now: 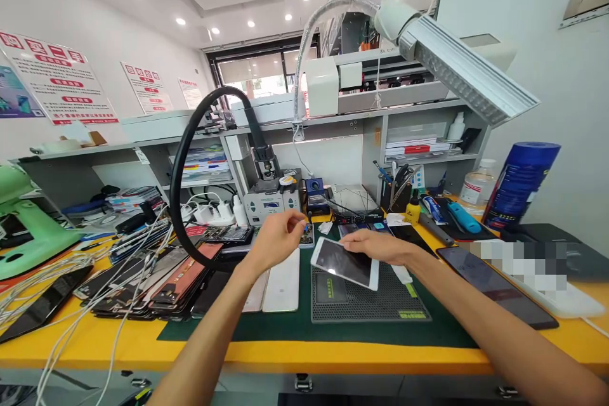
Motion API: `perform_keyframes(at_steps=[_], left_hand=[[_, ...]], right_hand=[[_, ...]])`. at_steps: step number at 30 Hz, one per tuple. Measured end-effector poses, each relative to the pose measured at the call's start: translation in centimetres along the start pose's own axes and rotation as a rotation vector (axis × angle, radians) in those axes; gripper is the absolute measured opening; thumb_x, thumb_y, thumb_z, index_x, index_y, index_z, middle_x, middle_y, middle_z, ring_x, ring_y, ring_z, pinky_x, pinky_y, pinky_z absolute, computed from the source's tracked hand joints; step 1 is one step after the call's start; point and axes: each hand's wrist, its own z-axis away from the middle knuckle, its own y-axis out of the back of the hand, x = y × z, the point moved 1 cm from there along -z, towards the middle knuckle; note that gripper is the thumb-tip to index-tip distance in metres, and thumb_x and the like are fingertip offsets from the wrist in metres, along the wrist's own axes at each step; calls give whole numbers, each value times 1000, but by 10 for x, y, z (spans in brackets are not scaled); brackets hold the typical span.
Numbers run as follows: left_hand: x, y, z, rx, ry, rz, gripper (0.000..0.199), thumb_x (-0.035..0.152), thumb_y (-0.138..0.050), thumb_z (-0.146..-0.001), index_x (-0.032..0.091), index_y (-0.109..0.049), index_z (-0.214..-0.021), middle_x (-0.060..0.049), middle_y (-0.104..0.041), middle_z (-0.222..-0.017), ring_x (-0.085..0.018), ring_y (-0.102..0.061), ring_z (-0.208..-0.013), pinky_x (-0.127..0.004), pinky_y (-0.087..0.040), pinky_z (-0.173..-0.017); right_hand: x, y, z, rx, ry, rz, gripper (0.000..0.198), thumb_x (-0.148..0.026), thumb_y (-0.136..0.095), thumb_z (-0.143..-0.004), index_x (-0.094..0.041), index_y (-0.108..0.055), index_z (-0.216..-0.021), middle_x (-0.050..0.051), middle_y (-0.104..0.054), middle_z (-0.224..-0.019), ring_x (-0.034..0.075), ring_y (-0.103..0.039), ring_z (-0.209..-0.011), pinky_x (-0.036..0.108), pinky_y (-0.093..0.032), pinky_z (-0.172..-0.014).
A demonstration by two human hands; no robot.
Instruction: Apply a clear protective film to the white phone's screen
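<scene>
My right hand (pixel 380 247) grips the upper edge of a white-framed phone (pixel 346 263) with a dark screen, tilted over a dark grey textured repair mat (pixel 371 304). My left hand (pixel 280 238) is raised to the left of that phone, its fingers curled together in a pinch; whatever is between the fingertips is too small to make out. Below the left hand, a white phone (pixel 281 282) lies face down on the green mat (pixel 285 328). An opened phone (pixel 307 236) with its inner parts showing lies just behind the left hand.
Stacked phone parts (pixel 178 282) and tangled white cables (pixel 137 266) crowd the left. A black hose (pixel 178 171) arches from a hot-air station (pixel 271 203). At right lie a large dark tablet (pixel 495 285), a blue canister (pixel 521 184) and a clear bottle (pixel 478 187). A lamp (pixel 471 70) hangs overhead.
</scene>
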Motion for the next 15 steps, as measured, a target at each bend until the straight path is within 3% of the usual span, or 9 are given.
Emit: perform_keyframes(at_steps=[4,9,12,15], left_hand=[[-16,-14,-11,-168,-75,14,22,32,-55,-93,21,-74,-93,-1,-77,-81,-19,-69,-70,-29,-49,-63],[-38,-41,-4,-267,-95,32,24,27,-51,-94,20,-74,-98,-4,-79,-94,-21,-72,-84,-27,-52,-67],[-47,-45,0,-337,-104,24,25,28,-53,-94,20,-74,-103,-6,-78,-102,-22,-72,-90,-27,-52,-66],[-50,-42,5,-405,-124,8,22,26,-56,-92,21,-75,-103,-6,-77,-103,-23,-70,-92,-31,-52,-75]], right_hand=[[5,-11,-1,-89,65,160,32,-52,-66,-91,-21,-76,-89,2,-66,-75,17,-56,-68,28,-46,-62],[7,-21,-3,-139,124,315,36,-47,-56,-98,-21,-64,-75,-4,-41,-62,13,-32,-55,27,-30,-53],[6,-24,-5,-155,119,375,34,-43,-53,-99,-20,-61,-76,-4,-38,-61,12,-30,-53,28,-27,-52],[7,-25,-4,-105,116,419,35,-41,-53,-99,-20,-59,-71,-4,-39,-60,12,-27,-52,29,-23,-52]])
